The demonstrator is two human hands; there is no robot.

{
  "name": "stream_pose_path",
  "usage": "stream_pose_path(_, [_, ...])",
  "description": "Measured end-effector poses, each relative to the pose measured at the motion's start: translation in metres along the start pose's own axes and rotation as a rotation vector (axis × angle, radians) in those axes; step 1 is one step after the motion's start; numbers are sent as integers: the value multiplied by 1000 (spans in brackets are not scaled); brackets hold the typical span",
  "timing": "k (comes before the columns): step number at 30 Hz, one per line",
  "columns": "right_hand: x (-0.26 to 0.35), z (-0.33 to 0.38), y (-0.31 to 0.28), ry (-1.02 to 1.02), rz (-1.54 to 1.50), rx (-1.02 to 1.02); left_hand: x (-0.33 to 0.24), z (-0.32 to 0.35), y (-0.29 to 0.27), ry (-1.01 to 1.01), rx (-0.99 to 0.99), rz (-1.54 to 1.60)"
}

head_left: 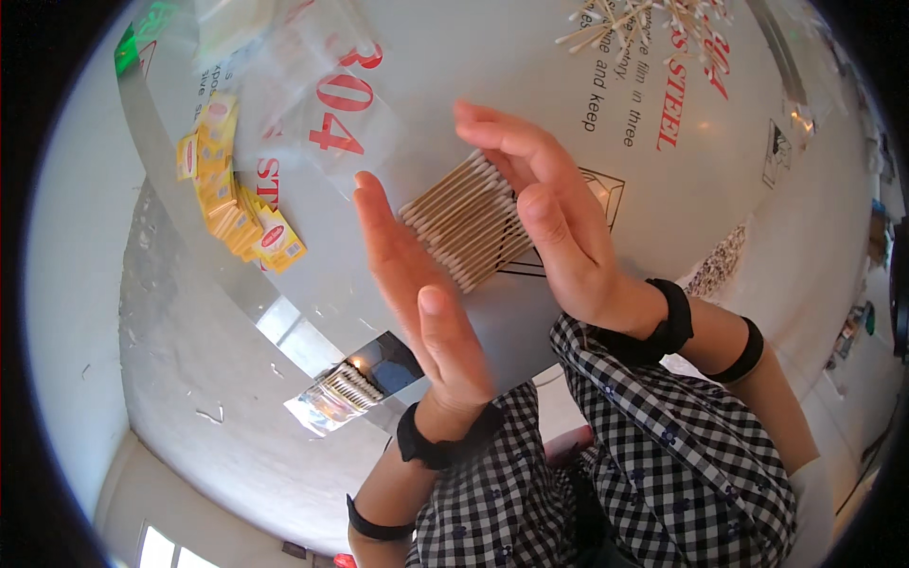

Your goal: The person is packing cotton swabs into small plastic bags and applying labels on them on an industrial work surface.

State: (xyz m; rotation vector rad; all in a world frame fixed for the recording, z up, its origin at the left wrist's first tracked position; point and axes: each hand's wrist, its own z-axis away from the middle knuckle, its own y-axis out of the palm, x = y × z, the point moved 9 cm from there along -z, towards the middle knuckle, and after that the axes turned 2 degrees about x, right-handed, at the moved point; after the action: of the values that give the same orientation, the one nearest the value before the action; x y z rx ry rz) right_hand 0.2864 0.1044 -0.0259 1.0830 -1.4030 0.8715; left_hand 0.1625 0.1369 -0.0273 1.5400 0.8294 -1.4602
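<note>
A flat row of cotton swabs (469, 218) with pale wooden sticks and white tips lies on the steel-coloured tabletop, the sticks side by side and slanting. My left hand (417, 293) stands on edge by the left ends of the swabs, fingers stretched and thumb raised. Along their right ends my right hand (568, 227) is upright too, its fingers extended and slightly curved. The palms face each other with the row between them. Whether the palms press on the tips cannot be made out, as the fingers partly hide the ends.
Loose cotton swabs (653, 24) are heaped at the far right. Yellow printed cards (227, 204) lie on the left, near clear plastic bags (331, 104). At the table's near left edge is a clear pack of swabs (346, 390). Checked cloth (663, 435) covers my lap.
</note>
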Motion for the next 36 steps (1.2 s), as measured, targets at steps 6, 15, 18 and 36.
stream_pose_path(6, [-3, -5, 1, -2, -15, -33, 2, -11, -7, 26, -98, 83])
stream_pose_path(15, [8, 0, -14, -44, 9, -66, -10, -7, -3, 89, 18, -35])
stream_pose_path(18, [21, -1, -41, -68, 131, -147, -21, 2, 7, 208, 291, -962])
stream_pose_path(36, [23, 22, -34, -273, 673, 142, 16, 12, 30, 202, 479, -1470])
